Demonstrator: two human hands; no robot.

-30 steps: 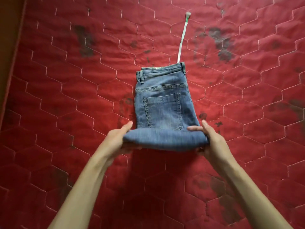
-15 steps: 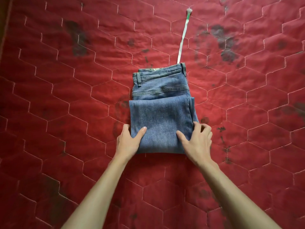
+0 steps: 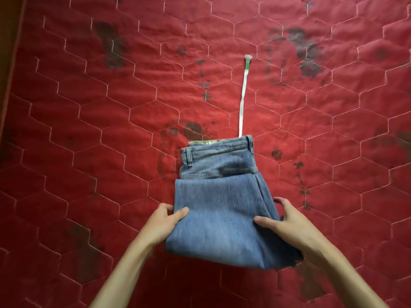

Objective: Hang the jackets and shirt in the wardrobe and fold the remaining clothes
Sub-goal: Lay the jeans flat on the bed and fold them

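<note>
Since half a second ago both hands have shifted from pressing the top of the folded blue denim jeans [image 3: 220, 210] to gripping its sides. The left hand [image 3: 164, 223] and right hand [image 3: 287, 225] each pinch an edge, thumb on top and fingers curled beneath. The thick bundle lies on the red hexagon-stitched quilted mattress [image 3: 89, 130]. A thin white-and-green strap [image 3: 243, 96] trails beyond the waistband.

A: Both bare forearms reach forward from below. The left hand [image 3: 164, 222] clamps the left edge of the folded blue denim jeans [image 3: 219, 218], thumb lying on top.

B: And the right hand [image 3: 289, 225] mirrors it: thumb across the top, fingers [image 3: 280, 201] curled round the right edge.
</note>
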